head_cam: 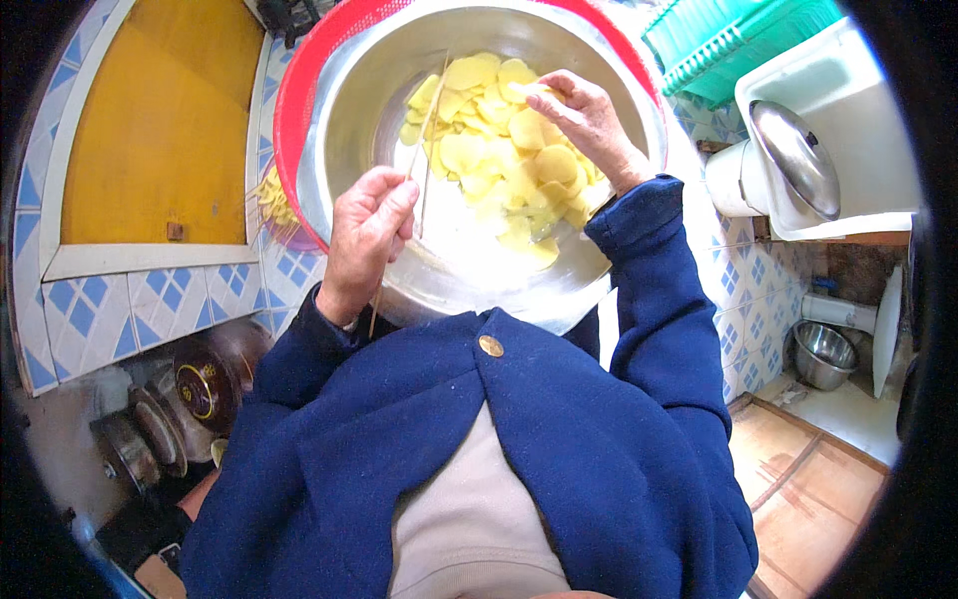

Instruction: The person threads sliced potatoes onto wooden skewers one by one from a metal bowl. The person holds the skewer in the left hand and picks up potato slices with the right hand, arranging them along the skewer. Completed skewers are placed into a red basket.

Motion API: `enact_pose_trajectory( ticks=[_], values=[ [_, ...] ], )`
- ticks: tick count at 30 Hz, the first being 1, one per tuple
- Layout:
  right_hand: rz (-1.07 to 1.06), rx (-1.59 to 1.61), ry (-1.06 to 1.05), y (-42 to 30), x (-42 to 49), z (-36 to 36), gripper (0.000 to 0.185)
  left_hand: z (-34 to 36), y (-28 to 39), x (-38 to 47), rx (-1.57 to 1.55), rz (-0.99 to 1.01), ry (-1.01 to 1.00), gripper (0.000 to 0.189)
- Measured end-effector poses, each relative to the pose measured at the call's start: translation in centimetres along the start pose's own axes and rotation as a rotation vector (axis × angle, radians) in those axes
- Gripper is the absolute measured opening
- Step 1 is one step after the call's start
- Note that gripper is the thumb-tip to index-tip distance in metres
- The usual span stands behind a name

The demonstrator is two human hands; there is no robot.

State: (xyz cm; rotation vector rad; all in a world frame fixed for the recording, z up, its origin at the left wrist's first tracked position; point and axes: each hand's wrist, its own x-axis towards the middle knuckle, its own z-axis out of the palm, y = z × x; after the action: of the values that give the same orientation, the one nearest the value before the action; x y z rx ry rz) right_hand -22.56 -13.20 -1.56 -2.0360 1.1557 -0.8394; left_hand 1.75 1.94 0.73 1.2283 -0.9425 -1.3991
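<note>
My left hand (372, 217) grips a thin wooden skewer (425, 123). Its upper end points up over the basin and its lower end comes out below my fist, near the sleeve. No slice shows on the skewer. Beside it runs a thin dark line that looks like its shadow or reflection. My right hand (587, 123) pinches a thin yellow potato slice (524, 88) between thumb and fingers, above the heap. Many more potato slices (479, 153) lie in the wide stainless steel basin (359, 120) before me, its lower middle washed out by glare.
Around the basin's far side shows a red plastic basket (290, 135). Skewered yellow pieces (275, 198) sit at its left, by a yellow cupboard door (157, 127). To the right are a green plastic rack (730, 49), a white sink (868, 135) and a metal lid (795, 159).
</note>
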Motion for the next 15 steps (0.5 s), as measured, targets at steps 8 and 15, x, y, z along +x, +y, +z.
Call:
enact_pose_trajectory(
  ticks=[8,15],
  values=[
    [0.022,0.025,0.040,-0.1,0.4,0.2,0.028,0.2,-0.1,0.0,0.078,0.023,-0.068,0.013],
    [0.177,0.403,-0.014,-1.6,0.3,-0.2,0.031,0.4,0.1,-0.3,0.117,-0.013,-0.141,0.013]
  ],
)
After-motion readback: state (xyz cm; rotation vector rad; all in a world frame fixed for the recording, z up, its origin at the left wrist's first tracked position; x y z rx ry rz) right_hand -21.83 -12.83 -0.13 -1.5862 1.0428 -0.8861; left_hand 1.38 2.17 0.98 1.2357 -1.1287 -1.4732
